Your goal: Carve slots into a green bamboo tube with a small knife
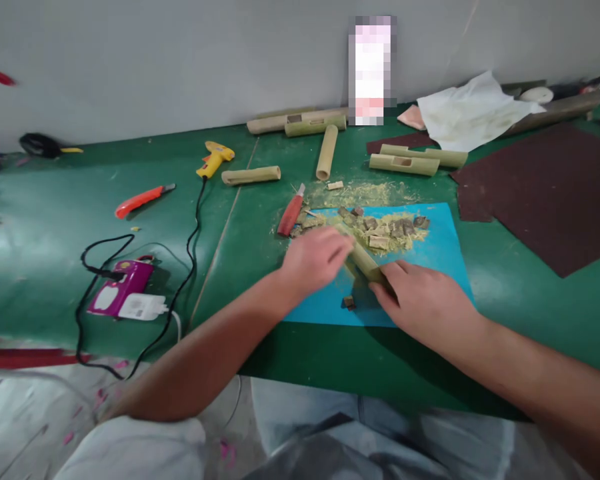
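A green bamboo tube (365, 260) slants over the blue sheet (443, 267) between my two hands. My right hand (425, 297) is closed round its near end, thumb underneath. At the far end, my left hand (315, 260) is curled closed against the tube; its inner fingers are hidden, and no separate tool shows in it. Bamboo shavings and small cut chips (380, 242) lie heaped just beyond the hands. One dark chip (349, 303) rests on the sheet below the tube. A red-handled knife (291, 213) lies left of the heap, blade pointing away.
Farther back lie more bamboo tubes (326, 153), some with notches (404, 164). To the left are a yellow glue gun (214, 159), an orange cutter (143, 200) and a purple power strip (123, 288) with looping cords. Brown cloth (550, 193) and white paper (475, 113) lie right.
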Motion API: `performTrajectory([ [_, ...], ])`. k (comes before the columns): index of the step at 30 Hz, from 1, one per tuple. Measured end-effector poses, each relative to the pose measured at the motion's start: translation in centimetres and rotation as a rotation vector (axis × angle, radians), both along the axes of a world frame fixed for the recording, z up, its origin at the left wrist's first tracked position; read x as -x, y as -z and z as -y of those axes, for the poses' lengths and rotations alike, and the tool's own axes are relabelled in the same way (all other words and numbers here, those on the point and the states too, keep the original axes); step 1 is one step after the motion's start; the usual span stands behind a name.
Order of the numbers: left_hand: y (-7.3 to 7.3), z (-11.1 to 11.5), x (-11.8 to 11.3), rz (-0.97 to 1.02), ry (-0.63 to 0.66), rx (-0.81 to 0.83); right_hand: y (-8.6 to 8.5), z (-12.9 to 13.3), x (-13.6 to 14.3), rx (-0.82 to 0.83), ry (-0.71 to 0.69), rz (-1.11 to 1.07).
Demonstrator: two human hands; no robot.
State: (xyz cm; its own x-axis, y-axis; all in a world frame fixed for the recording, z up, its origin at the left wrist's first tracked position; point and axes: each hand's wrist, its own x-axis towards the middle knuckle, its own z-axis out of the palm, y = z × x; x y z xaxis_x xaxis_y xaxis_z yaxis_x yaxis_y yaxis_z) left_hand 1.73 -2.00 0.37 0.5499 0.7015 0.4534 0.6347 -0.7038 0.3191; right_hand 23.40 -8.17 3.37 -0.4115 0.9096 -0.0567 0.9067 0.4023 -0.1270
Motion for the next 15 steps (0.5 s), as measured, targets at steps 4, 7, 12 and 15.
performTrajectory([
  [4, -0.21, 0.20, -0.13, 0.005, 0.060, 0.022, -0.15, -0.10, 0.06, 0.042, 0.012, 0.009],
  [7, -0.36, 0.16, -0.18, 0.038, -0.080, -0.039, -0.30, -0.18, 0.04, 0.038, 0.026, 0.010],
  [12, -0.26, 0.30, -0.35, -0.041, 0.118, -0.007, -0.32, -0.18, -0.01, 0.054, 0.017, 0.001],
  [15, -0.13, -0.09, -0.09, 0.028, -0.041, -0.042, -0.39, -0.15, 0.04, 0.039, 0.023, 0.007],
])
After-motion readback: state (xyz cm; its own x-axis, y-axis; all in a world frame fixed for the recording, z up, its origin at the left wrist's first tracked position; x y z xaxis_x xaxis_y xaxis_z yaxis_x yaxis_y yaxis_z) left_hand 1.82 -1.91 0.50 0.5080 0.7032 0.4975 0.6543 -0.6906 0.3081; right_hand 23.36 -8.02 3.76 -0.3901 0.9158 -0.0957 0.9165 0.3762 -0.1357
